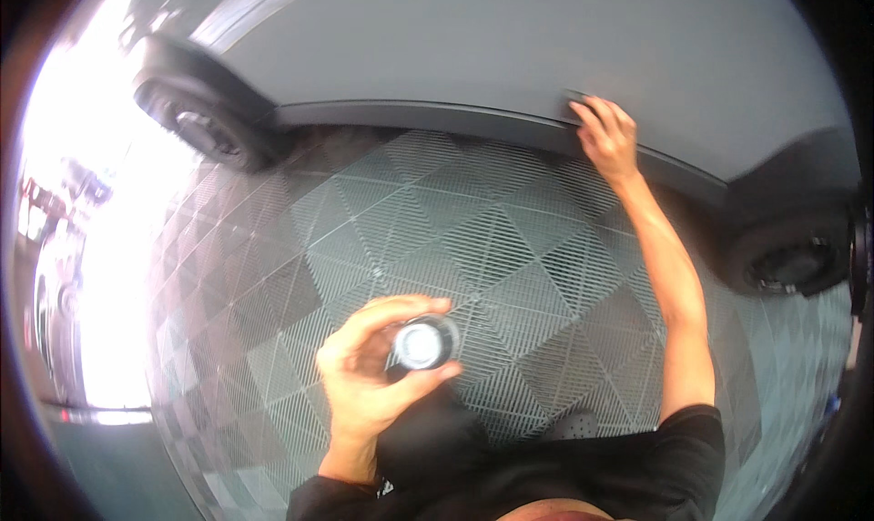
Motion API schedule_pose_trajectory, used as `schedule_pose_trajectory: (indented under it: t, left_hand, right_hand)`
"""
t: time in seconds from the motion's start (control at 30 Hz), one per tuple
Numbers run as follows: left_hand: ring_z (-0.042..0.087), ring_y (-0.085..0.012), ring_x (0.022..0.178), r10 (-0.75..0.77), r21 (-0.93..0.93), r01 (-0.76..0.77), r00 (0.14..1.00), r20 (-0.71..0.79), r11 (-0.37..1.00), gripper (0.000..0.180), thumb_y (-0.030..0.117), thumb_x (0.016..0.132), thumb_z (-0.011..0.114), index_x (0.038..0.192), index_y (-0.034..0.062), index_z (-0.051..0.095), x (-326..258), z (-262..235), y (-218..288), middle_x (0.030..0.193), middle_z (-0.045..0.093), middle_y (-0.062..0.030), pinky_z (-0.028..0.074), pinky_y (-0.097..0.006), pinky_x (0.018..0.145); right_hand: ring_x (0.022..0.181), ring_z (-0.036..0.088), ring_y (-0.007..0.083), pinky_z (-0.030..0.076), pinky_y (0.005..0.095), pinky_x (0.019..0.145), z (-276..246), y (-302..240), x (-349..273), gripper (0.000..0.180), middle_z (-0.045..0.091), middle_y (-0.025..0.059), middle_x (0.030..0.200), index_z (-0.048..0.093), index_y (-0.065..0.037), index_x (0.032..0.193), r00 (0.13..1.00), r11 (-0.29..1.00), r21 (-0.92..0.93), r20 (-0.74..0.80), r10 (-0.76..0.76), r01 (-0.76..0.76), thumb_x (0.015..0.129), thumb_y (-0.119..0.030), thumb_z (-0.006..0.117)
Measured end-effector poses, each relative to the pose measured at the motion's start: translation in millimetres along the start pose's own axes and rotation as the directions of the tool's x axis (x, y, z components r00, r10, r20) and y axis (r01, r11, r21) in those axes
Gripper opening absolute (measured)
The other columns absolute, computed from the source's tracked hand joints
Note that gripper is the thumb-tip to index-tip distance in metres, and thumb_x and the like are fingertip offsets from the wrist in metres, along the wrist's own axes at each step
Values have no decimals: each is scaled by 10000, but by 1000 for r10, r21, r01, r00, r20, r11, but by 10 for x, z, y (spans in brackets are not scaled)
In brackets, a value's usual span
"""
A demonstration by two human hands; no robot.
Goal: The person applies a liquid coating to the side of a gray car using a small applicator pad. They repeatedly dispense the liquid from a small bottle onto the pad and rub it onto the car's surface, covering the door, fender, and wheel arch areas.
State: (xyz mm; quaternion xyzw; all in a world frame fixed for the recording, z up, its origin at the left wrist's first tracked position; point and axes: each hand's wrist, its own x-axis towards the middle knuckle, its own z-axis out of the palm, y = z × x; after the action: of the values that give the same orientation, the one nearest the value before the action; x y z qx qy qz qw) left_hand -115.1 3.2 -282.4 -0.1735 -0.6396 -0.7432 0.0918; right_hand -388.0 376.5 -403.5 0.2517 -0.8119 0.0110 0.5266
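Fingers of the left hand (pixel 369 384), in the lower middle of the frame, curl around a small round torch (pixel 421 343). The thumb wraps it from below and the index finger arches over the top, so the grip closes on its dark barrel. The torch's pale round lens faces up toward the camera, just right of the palm.

In the upper right of the frame, the right hand (pixel 605 138) reaches out on a bare, extended arm. Its fingers lie close together and press flat against the dark lower trim (pixel 437 116) of a grey car body (pixel 546 47). A small dark piece sits under the fingertips, too blurred to tell what it is.

The car body fills the upper part of the frame. 2 wheels show: 1 wheel (pixel 205 125) at the upper left and another wheel (pixel 787 257) at the right edge. Between the hands and the car lies a floor (pixel 455 220) of grey ribbed tiles in a diamond pattern. Bright glare washes out the left edge. A black sleeve (pixel 692 439) covers the right shoulder at the lower right.
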Motion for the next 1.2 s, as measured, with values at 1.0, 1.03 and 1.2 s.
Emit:
schedule_pose_trajectory:
  t: [1.0, 1.03, 1.2]
  left_hand:
    - [633, -226, 1197, -220, 225, 256, 960, -172, 940, 430, -81, 877, 698, 1291, -36, 588, -85, -644, -1182, 1264, 667, -176, 485, -333, 1048]
    - [639, -232, 1173, -210, 214, 246, 961, -179, 945, 438, -82, 861, 712, 1281, -36, 595, -74, -637, -1191, 1243, 671, -172, 501, -344, 1028]
    - [652, -232, 1111, -209, 183, 250, 954, -215, 951, 447, -75, 830, 745, 1255, -29, 614, -61, -526, -1228, 1189, 681, -151, 531, -367, 984]
  right_hand:
    - [1145, 499, 389, 415, 507, 1002, -1122, 754, -1817, 514, 562, 198, 1242, 646, -96, 1237, 475, 464, -148, -465, 747, -874, 738, -173, 742]
    - [1143, 498, 388, 422, 507, 993, -1075, 830, -1836, 512, 562, 199, 1241, 646, -96, 1238, 497, 473, -173, -456, 739, -864, 742, -185, 736]
    - [1086, 495, 371, 414, 483, 924, -414, 279, -1437, 456, 572, 172, 1123, 609, -39, 1156, 485, 507, -85, -461, 743, -858, 715, -128, 679]
